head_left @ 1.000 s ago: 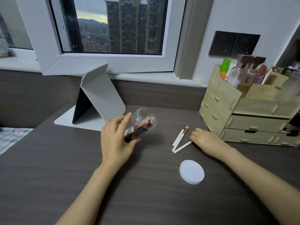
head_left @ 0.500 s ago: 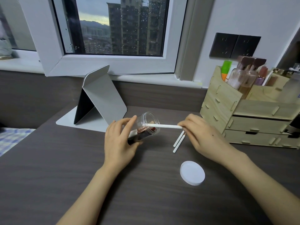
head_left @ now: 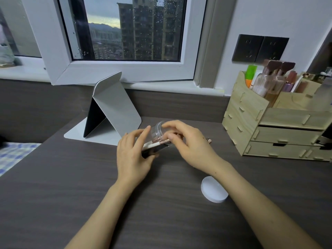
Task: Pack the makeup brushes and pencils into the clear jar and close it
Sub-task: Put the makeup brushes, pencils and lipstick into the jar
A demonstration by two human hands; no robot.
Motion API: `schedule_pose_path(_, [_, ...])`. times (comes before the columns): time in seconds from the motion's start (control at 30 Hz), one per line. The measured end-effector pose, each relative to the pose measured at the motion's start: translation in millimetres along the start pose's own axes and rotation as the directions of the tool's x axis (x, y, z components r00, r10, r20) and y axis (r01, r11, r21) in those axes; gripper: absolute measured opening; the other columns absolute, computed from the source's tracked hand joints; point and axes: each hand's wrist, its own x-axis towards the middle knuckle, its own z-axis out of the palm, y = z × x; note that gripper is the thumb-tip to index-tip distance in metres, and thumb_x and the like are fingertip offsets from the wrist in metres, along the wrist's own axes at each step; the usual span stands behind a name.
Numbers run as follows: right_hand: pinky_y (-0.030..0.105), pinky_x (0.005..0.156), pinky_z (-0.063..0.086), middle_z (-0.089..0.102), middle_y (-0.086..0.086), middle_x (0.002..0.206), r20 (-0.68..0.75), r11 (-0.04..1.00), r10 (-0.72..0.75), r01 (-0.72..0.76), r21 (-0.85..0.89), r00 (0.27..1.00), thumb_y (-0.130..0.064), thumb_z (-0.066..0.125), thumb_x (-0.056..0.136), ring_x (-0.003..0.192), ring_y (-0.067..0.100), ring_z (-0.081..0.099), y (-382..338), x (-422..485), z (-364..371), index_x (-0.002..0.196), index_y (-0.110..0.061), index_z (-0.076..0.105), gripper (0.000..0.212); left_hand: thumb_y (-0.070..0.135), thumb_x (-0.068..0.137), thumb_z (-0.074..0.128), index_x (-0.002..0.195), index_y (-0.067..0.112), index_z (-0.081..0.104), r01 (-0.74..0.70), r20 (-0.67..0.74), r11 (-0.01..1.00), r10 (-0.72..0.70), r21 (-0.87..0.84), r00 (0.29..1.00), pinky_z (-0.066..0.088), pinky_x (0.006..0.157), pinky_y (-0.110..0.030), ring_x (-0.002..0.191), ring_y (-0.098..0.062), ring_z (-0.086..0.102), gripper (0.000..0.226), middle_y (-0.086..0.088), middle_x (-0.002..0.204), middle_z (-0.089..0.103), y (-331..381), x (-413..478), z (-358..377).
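My left hand (head_left: 133,155) grips the clear jar (head_left: 157,131), held tilted above the dark table with its open mouth facing right. Several brushes and a dark pencil lie inside it. A white-handled makeup brush (head_left: 156,144) with a rose-gold ferrule is nearly all inside. My right hand (head_left: 192,146) is at the jar's mouth, thumb and fingertips pinched on that brush's end. Behind my right hand only the tip of another loose brush (head_left: 209,140) shows on the table. The white jar lid (head_left: 213,192) lies flat, near my right forearm.
A wooden organiser (head_left: 269,126) with drawers and cosmetics stands at the right back. A folding grey stand (head_left: 111,112) sits at the back left under the window. A checked fabric (head_left: 16,155) lies beyond the table's left edge.
My right hand picked one white-handled brush off the table, carried it left to the jar's mouth and has pushed it almost fully in. The left hand kept the jar tilted.
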Motion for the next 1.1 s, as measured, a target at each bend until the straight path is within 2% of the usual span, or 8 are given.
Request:
schedule_pose_path(0.17, [0.02,0.067,0.05,0.069,0.008,0.089,-0.15,0.877,0.133,-0.046,0.477,0.98,-0.004,0.042,0.094,0.078,0.006,0.063,18,-3,-14,0.107,-0.006,0.059,0.021,0.016,0.047,0.089,0.127,0.018,0.046,0.013,-0.011,1.0,-0.013,-0.007,1.0,0.047,0.083,-0.054,0.094,-0.02,0.046,0.09,-0.012,0.106,0.059,1,1,-2])
schedule_pose_path(0.23, [0.023,0.064,0.051,0.067,0.005,0.082,-0.245,0.866,0.288,-0.143,0.479,0.926,0.001,0.042,0.094,0.071,0.005,0.063,46,-4,-21,0.094,-0.01,0.062,0.023,0.017,0.048,0.089,0.127,0.017,0.048,0.026,-0.012,1.0,-0.026,-0.009,1.0,0.047,0.082,-0.055,0.094,-0.02,0.046,0.089,-0.012,0.106,0.059,1,1,-2])
schedule_pose_path(0.33, [0.037,0.078,0.05,0.068,0.003,0.086,-0.27,0.922,0.348,-0.38,-0.075,0.898,-0.001,0.049,0.089,0.082,0.018,0.063,104,-6,-31,0.09,-0.01,0.067,0.02,0.018,0.048,0.089,0.127,0.016,0.05,0.044,-0.004,0.999,-0.044,-0.016,0.999,0.047,0.08,-0.049,0.093,-0.019,0.047,0.087,-0.01,0.106,0.059,0,1,-2])
schedule_pose_path(0.43, [0.04,0.084,0.045,0.067,0.011,0.099,-0.045,0.777,0.281,-0.255,-0.576,0.959,-0.003,0.051,0.087,0.097,0.032,0.056,145,-13,-34,0.097,-0.008,0.066,0.019,0.019,0.049,0.089,0.127,0.017,0.051,0.085,-0.006,0.996,-0.086,-0.037,0.996,0.048,0.078,-0.044,0.093,-0.02,0.049,0.087,-0.008,0.108,0.059,-1,0,-2])
schedule_pose_path(0.6, [0.039,0.066,0.048,0.062,0.015,0.09,0.24,0.613,0.164,0.091,-0.785,0.957,0.001,0.044,0.083,0.084,0.033,0.056,158,-17,-36,0.086,-0.005,0.059,0.016,0.018,0.049,0.09,0.129,0.018,0.05,0.154,-0.022,0.987,-0.155,-0.045,0.988,0.047,0.081,-0.04,0.098,-0.024,0.053,0.089,-0.008,0.111,0.058,-1,2,-3])
schedule_pose_path(0.77, [0.021,0.046,0.041,0.062,0.002,0.067,0.411,0.463,0.0,0.364,-0.808,0.912,-0.004,0.072,0.063,0.06,0.019,0.058,148,-25,-50,0.067,-0.016,0.056,0.02,0.019,0.049,0.09,0.129,0.016,0.052,0.189,-0.03,0.98,-0.19,-0.056,0.981,0.04,0.081,-0.029,0.101,-0.017,0.048,0.089,-0.007,0.112,0.058,1,2,-3])
schedule_pose_path(0.93, [0.029,0.055,0.043,0.057,0.005,0.068,0.361,0.6,0.016,0.279,-0.749,0.933,-0.006,0.072,0.068,0.064,0.024,0.057,144,-36,-68,0.071,-0.013,0.053,0.021,0.019,0.049,0.09,0.129,0.015,0.051,0.17,-0.021,0.985,-0.171,-0.04,0.985,0.04,0.079,-0.03,0.099,-0.022,0.052,0.089,-0.007,0.111,0.058,1,2,-2])
schedule_pose_path(1.1, [0.019,0.067,0.034,0.06,-0.003,0.079,-0.045,0.868,-0.002,-0.02,-0.497,0.999,-0.026,0.048,0.088,0.075,0.014,0.055,93,-37,-93,0.087,-0.008,0.063,0.024,0.018,0.049,0.089,0.129,0.017,0.05,0.129,-0.011,0.991,-0.13,-0.038,0.992,0.041,0.079,-0.029,0.098,-0.018,0.049,0.089,-0.008,0.111,0.058,2,0,-2])
